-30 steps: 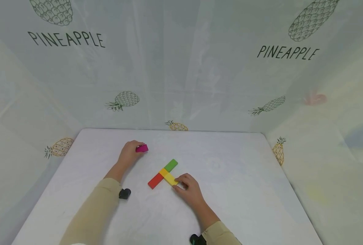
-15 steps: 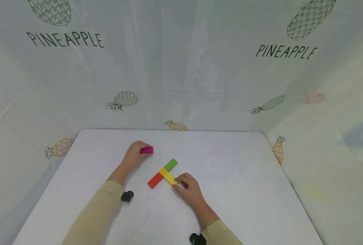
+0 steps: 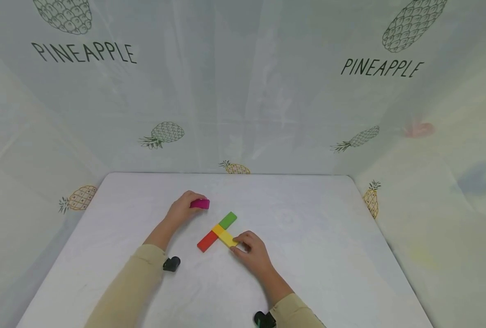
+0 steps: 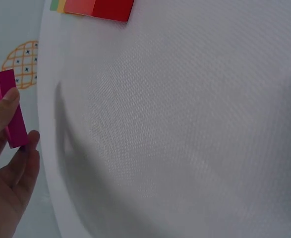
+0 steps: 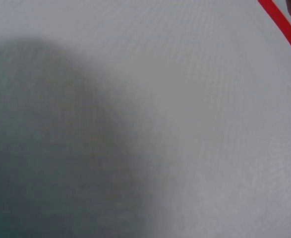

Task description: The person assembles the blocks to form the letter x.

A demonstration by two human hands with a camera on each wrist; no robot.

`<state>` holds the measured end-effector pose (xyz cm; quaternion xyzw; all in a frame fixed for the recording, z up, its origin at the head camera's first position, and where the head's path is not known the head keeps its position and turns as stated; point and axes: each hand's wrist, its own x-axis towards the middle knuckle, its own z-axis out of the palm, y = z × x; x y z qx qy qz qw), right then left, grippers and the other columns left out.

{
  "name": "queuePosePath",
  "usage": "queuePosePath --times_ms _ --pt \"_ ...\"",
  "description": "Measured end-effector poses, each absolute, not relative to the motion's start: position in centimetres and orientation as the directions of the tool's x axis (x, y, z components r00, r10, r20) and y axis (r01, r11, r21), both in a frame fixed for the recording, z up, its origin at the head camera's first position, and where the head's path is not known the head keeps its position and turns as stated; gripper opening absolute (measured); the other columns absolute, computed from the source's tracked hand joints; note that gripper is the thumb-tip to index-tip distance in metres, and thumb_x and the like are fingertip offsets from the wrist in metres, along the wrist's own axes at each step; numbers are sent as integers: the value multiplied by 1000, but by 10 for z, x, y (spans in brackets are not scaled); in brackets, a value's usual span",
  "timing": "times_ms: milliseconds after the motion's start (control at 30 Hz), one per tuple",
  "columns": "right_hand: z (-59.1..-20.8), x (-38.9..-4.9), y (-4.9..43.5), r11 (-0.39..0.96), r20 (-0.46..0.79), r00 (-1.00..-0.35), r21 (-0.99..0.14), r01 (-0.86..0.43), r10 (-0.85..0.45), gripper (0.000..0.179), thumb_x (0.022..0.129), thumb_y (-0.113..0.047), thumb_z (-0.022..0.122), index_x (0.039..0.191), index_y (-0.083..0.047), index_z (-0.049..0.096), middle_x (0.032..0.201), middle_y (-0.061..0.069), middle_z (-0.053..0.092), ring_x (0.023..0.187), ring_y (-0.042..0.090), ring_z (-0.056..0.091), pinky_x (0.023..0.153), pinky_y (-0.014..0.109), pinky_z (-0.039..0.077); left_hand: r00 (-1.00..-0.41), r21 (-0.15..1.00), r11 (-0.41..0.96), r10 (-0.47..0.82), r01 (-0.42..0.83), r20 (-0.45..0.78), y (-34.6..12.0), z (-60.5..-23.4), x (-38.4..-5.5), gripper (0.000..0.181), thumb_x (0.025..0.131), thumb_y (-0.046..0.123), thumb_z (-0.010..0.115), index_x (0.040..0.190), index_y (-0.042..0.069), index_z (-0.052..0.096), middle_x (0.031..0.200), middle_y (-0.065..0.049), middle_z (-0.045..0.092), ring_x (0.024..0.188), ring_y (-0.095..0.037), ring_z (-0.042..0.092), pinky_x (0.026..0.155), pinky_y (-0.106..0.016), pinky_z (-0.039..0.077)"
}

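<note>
My left hand [image 3: 182, 208] pinches a magenta block [image 3: 201, 204] between thumb and fingers, above the far left part of the table. In the left wrist view the magenta block [image 4: 13, 111] shows its long narrow side. A red block [image 3: 207, 241], an orange-yellow block [image 3: 218, 229] and a green block [image 3: 228, 220] lie end to end in a slanting row. From the middle of that row a yellow block [image 3: 227, 238] branches toward my right hand [image 3: 254, 254], whose thumb and fingers pinch its near end. The right wrist view leaves that hand out.
The white table [image 3: 329, 255] spreads around the blocks, its far edge against a pineapple-print curtain [image 3: 243, 91]. A black wrist device [image 3: 171, 263] hangs by the left sleeve, and another black device [image 3: 265, 320] by the right.
My left hand has carried the magenta block to the right and slightly nearer, turning it a little. My right hand and the blocks on the table keep their places.
</note>
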<state>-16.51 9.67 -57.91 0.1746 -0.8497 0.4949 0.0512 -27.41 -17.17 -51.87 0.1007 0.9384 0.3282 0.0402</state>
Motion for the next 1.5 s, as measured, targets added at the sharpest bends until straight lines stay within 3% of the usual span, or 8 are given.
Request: queuePosePath --times_ms 300,667,933,1500 --pt "-577 -165 96 452 242 -938 -827 -334 -250 20 87 -32 75 102 -19 74 93 -7 60 77 10 51 67 24 46 -940 683 700 336 209 -56 -173 -526 -274 37 86 2 73 119 16 68 118 -7 57 115 -28 51 98 -45 45" --pt "-577 -166 95 463 230 -941 -826 -323 -247 20 87 -31 74 103 -20 74 93 -8 60 77 10 51 67 24 46 -900 678 683 430 272 -73 -173 -523 -272 33 84 3 75 113 18 71 115 -3 59 111 -24 53 96 -42 47" --pt "-576 -166 94 477 203 -950 -828 -296 -236 19 88 -30 73 103 -19 74 92 -8 59 77 10 50 67 24 46 -873 661 700 468 271 -138 -170 -523 -272 34 83 2 76 112 19 72 108 0 59 105 -20 53 92 -37 49" --pt "-575 -165 94 480 204 -953 -827 -291 -226 18 88 -29 74 102 -18 74 91 -8 59 76 9 51 67 24 47 -831 640 683 542 352 -122 -170 -539 -279 34 82 4 77 111 21 73 104 5 60 100 -16 53 87 -33 50"
